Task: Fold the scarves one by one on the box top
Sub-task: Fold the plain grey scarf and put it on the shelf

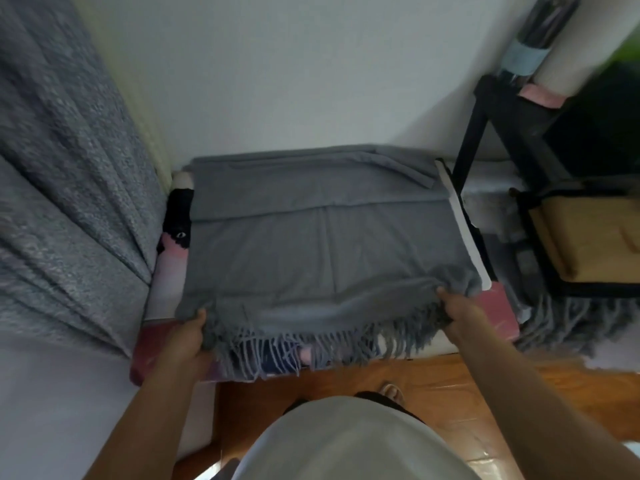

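Note:
A grey fringed scarf (311, 237) lies spread over the top of a pink and white box (171, 268), covering most of it. Its far part is doubled over in a fold across the back. The tasselled near edge hangs over the box's front. My left hand (188, 336) grips the near left corner of the scarf. My right hand (453, 308) grips the near right corner, where the cloth bunches up. Both corners are lifted slightly off the box.
A grey curtain (69, 202) hangs close on the left. A black shelf frame (485, 133) with a tan cushion (588, 237) stands on the right; another fringed grey cloth (571, 323) lies below it. A white wall is behind, wooden floor (485, 386) in front.

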